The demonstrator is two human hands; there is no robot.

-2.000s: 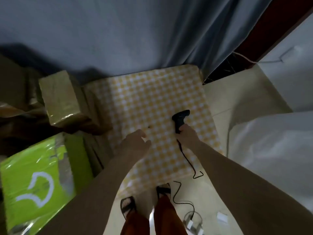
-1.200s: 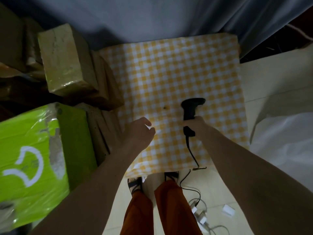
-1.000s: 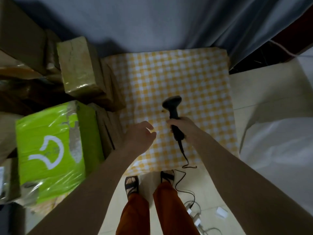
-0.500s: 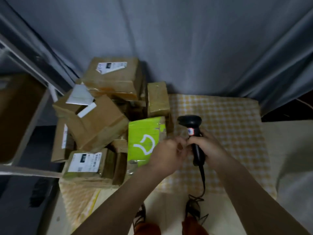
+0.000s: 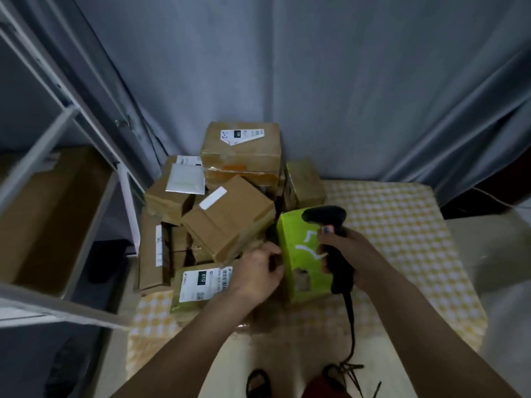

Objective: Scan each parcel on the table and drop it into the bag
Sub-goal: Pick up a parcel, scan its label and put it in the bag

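Gripping scanner (image 5: 334,242): right hand (image 5: 349,255) fingers (image 5: 326,239) curled round handle, head over green box (image 5: 303,259). Left hand (image 5: 255,275) fingers curled at box's left edge; grasp or mere touch, cannot tell. Box at worktop (image 5: 402,231) front, against pile (image 5: 227,202). Risks: pulling box may topple leaning cartons; label not visible, so scan could fail; cable (image 5: 350,317) may snag. Bag not in view.

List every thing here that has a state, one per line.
Left hand: curled, at the green box's left side.
Right hand: gripping the scanner.
Scanner: held up over the green box.
Green box: upright on the table.
Brown boxes: stacked in a loose heap.
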